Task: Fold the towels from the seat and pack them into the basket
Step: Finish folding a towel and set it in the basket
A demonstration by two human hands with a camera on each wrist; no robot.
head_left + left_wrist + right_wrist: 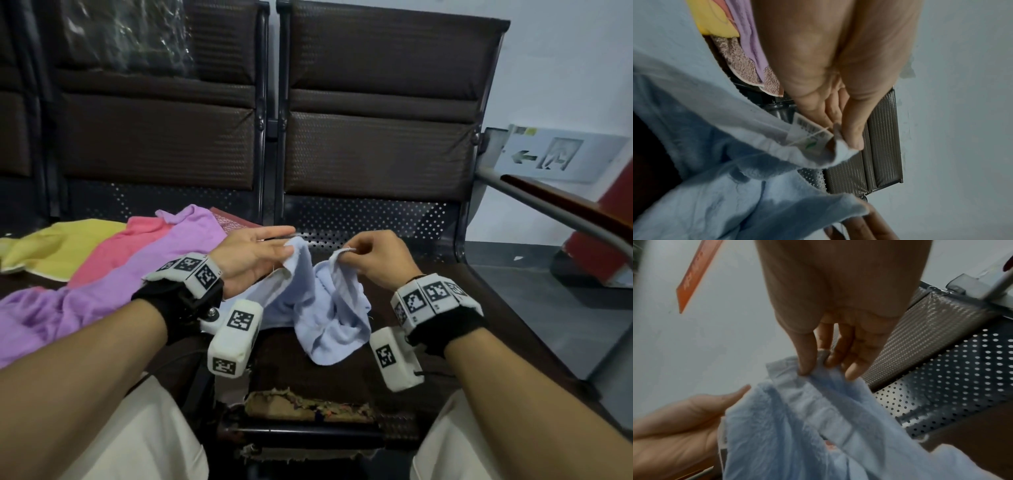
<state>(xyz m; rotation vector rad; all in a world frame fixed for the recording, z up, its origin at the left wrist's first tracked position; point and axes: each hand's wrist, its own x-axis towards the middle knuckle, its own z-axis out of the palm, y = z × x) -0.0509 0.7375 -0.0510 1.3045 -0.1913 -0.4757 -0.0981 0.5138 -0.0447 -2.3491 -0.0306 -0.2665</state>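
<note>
The light blue towel (318,308) is held up over the near seat (462,329), its bulk sagging onto the cushion. One corner is pinched by the left hand (253,260) between thumb and extended fingers; another is pinched by the right hand (373,260), fingers curled. Corners are probably held apart to spread the cloth for folding. A barcoded tag (813,129) shows only in the left wrist view. Purple (102,291), pink (126,250) and yellow towels (58,246) lie left. No basket is seen.
</note>
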